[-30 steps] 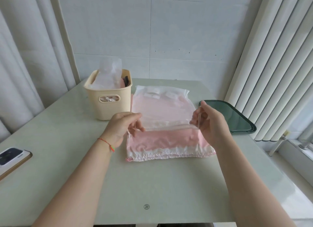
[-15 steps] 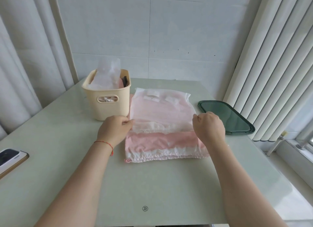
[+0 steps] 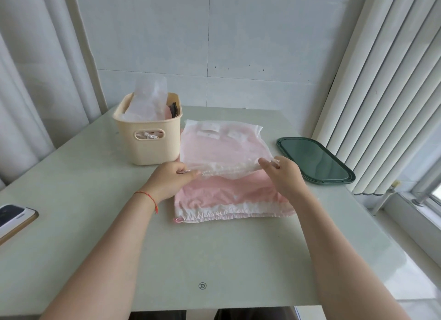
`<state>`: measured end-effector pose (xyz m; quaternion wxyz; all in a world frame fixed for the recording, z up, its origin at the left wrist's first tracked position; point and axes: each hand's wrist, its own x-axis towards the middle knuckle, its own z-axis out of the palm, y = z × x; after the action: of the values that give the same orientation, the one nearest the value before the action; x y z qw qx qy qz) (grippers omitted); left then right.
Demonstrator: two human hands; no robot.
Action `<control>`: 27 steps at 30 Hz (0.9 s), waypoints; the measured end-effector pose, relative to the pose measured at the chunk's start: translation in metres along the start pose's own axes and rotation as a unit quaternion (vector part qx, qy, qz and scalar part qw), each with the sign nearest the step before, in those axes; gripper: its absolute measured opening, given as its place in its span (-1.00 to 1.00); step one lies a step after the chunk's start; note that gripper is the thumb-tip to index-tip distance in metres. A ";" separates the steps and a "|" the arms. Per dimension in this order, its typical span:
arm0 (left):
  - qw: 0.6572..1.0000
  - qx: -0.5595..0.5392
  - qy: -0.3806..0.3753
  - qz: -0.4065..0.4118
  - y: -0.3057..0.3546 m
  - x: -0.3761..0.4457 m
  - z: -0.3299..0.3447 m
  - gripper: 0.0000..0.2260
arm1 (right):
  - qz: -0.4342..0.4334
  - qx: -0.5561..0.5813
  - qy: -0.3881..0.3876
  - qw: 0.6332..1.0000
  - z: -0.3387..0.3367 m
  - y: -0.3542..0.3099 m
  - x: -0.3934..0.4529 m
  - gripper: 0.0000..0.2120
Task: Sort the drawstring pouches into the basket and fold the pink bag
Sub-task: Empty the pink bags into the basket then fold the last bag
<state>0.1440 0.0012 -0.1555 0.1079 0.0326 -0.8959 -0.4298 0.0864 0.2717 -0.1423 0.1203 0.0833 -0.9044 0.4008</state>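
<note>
A translucent white drawstring pouch (image 3: 224, 148) lies on top of the pink bag (image 3: 229, 195) in the middle of the table. My left hand (image 3: 167, 180) pinches the pouch's gathered near edge at its left corner. My right hand (image 3: 284, 175) pinches the same edge at the right corner, and the edge is lifted slightly off the pink bag. The pink bag's ruffled white drawstring hem faces me. A cream plastic basket (image 3: 152, 150) stands just left of the bags with several pouches in it, one sticking up above the rim.
A dark green tray (image 3: 315, 160) lies at the right of the table near the vertical blinds. A phone (image 3: 13, 218) sits at the left table edge. The pale green table (image 3: 202, 260) ends at a white wall behind.
Both hands closed onto the white pouch's near edge, pressed down on it, and now raise that edge a little off the pink bag.
</note>
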 end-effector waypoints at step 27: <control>0.995 0.051 -0.023 0.077 0.129 0.071 -0.016 -0.50 | 0.044 0.153 -0.075 0.984 -0.022 -0.099 0.076 -0.67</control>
<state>0.0827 0.0587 -0.0340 0.1189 -0.0411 -0.9185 -0.3749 0.0415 0.2188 -0.0367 0.0203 0.0903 -0.8418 0.5318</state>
